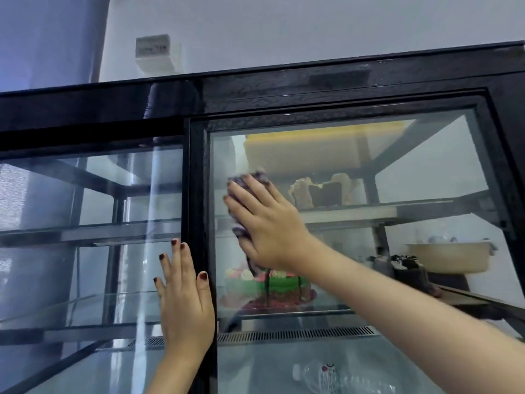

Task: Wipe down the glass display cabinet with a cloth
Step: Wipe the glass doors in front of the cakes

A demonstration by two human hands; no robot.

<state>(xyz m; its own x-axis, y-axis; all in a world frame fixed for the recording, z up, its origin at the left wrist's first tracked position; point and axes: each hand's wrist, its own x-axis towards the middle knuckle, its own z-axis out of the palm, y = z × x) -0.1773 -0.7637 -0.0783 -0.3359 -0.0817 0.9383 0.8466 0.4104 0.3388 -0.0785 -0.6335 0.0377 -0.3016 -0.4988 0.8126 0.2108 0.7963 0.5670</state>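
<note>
Head view: right hand (pixel 264 223), fingers straight and flat, presses a dark purplish cloth (pixel 259 177) against the right glass door (pixel 412 172) of the display cabinet (pixel 284 92), while left hand (pixel 184 302) lies spread flat across the black centre frame (pixel 196 180); a blurred, possibly green-iced, cake (pixel 267 285) sits behind the glass.

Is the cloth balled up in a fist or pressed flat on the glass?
Pressed flat. The right hand lies open over the cloth against the glass door; only the cloth's edges show.
</note>
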